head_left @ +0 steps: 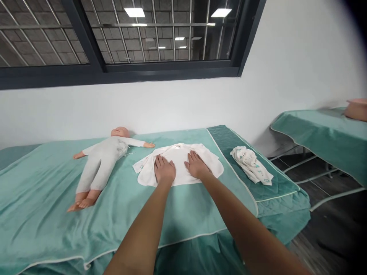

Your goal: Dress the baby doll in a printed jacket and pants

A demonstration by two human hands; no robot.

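A white baby garment [179,168] lies spread out on the green bed cover [189,214], its neckline and a small label toward the wall. My left hand [164,169] rests flat on its left part, fingers stretched out. On its right part my right hand [197,165] presses flat as well, fingers extended. A patterned sleeve pokes out at the garment's left edge. To the left, a baby doll [104,162] in a white suit lies on its back, one arm reaching toward the garment. A crumpled, printed white cloth [251,164] sits to the right.
Behind the bed rises a white wall [172,103] with a dark-framed, barred window [169,70] above. At the right stands another green-covered bed [321,133] with a brownish object [357,110] on it. Metal bars and dark floor [321,229] show between the beds.
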